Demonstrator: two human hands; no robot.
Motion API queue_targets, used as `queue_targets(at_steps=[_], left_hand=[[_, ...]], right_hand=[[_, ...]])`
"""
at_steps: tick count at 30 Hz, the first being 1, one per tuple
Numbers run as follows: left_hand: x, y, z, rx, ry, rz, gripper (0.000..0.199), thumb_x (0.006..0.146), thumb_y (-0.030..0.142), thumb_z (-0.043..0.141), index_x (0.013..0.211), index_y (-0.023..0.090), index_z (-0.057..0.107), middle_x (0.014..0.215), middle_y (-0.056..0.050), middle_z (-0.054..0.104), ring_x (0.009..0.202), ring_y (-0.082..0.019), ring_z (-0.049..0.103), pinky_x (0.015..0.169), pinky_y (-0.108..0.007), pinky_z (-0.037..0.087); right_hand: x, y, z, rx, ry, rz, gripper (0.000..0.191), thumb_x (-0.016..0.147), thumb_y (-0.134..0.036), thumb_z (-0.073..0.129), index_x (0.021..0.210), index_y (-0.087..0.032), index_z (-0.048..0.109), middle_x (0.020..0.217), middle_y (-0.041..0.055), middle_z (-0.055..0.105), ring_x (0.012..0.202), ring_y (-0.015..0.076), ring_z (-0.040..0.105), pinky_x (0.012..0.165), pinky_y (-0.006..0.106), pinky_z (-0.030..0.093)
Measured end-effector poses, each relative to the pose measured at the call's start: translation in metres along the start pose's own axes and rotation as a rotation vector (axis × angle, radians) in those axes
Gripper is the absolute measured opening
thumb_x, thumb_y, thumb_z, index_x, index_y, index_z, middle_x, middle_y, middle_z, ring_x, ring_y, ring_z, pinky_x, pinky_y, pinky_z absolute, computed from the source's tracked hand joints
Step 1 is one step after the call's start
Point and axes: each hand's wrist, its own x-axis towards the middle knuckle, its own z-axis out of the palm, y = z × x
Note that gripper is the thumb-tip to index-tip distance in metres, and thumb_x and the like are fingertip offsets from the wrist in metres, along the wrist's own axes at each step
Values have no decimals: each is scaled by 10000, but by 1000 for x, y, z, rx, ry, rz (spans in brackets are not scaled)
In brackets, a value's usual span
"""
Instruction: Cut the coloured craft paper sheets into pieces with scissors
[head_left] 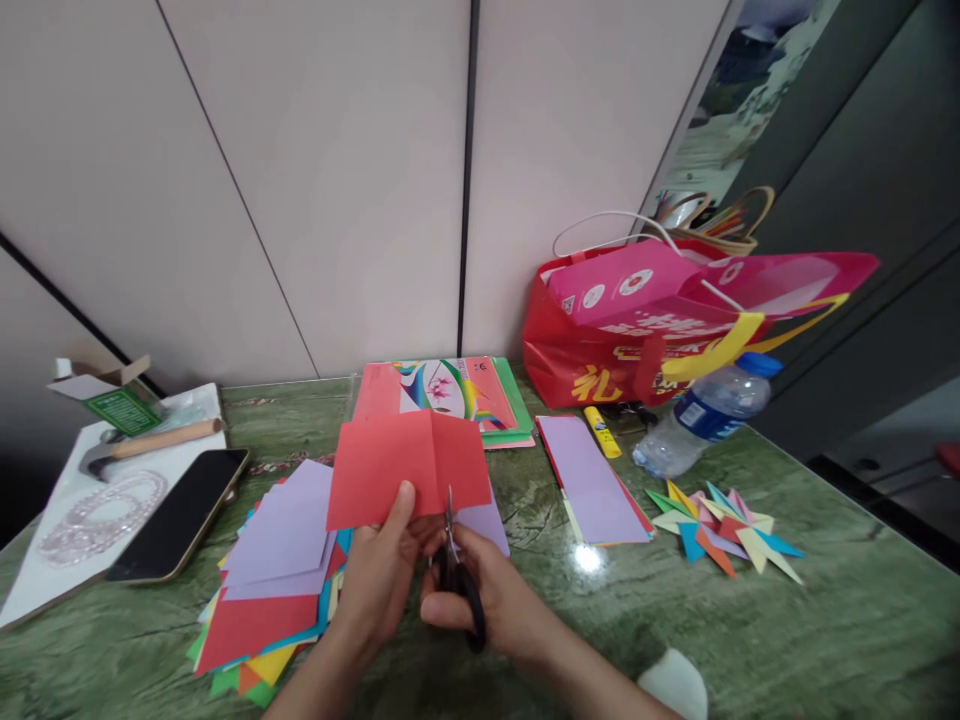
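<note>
Left grip [380,568] pinches red sheet [384,468]; right grip [493,590], just beside, clasps scissors [475,608], blades [450,518] near crease [433,455]; holding sheet taut should favor straight cut.

1 head camera | facing forward and down | hands [384,572] near, wall [360,190] beyond

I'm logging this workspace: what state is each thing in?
Red sheet: creased, in left hand
Scissors: in right hand, blades at sheet
Phone: screen dark
Green box: flaps open
Bottle: capped
Glue stick: lying down
Hammer: lying down
Paper pieces: folded, clustered
</note>
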Motion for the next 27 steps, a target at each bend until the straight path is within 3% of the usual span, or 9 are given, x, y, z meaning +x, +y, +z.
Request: queue_targets(at_steps=[6,10,14,20,27], left_hand=[[1,-8,-5,150,59,25,267,624,357,669,711,106,653,685,-81,675,659,-190,619,637,-294,465],[-1,-7,-2,183,167,6,331,573,399,692,681,90,648,647,-85,658,636,-196,611,617,-298,468],[-4,-6,-4,375,271,22,380,594,486,642,601,107,613,551,-41,608,532,-156,555,530,-264,439],[-4,-12,-13,673,265,62,444,641,566,548,560,133,600,509,-41,590,525,-172,545,488,-260,405],[-5,-12,-14,703,260,90,457,651,556,544,669,111,645,679,-103,672,683,-229,612,614,-299,454]], right_hand=[[-1,-5,0,14,18,-55,434,594,-415,728,804,-170,438,673,-31,489,596,96,398,547,229,307],[-2,-4,0,6,-15,-12,409,612,-405,719,811,-161,458,667,-35,473,590,92,376,542,228,283],[-2,-4,2,1,-21,15,432,583,-411,734,821,-174,463,676,-38,471,600,100,391,547,231,293],[-3,-9,5,-27,13,19,458,551,-460,736,793,-181,465,671,-38,452,598,103,375,539,233,294],[-3,-10,4,-19,42,37,514,486,-444,775,805,-168,482,662,-40,455,589,101,374,532,231,298]])
